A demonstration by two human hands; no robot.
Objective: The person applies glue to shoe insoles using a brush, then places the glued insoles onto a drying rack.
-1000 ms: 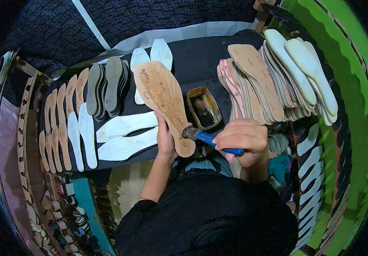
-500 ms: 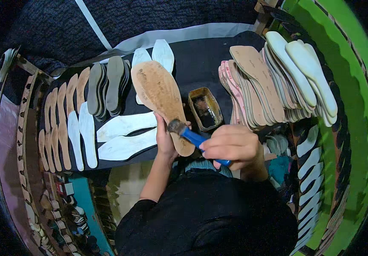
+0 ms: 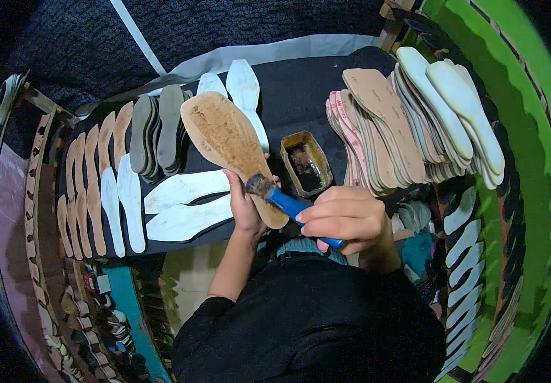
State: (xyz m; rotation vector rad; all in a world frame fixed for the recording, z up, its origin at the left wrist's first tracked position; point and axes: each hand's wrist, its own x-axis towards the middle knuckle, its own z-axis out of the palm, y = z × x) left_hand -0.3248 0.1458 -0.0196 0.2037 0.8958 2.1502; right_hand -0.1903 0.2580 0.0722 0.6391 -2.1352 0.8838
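Blue-handled brush (image 3: 288, 205) touching a tan insole (image 3: 221, 131)
The left hand (image 3: 244, 209), curled around the insole's waist, holds it over the near edge of the surface (image 3: 304, 96); its broad toe points up-left, long axis slanting down-right to the heel. The right hand (image 3: 351, 220), fingers closed around the brush handle, lies right of the insole.

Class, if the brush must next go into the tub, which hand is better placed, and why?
Probably the right hand: it grips the blue-handled brush, and the tub sits just beyond it. The left hand is occupied holding the insole.
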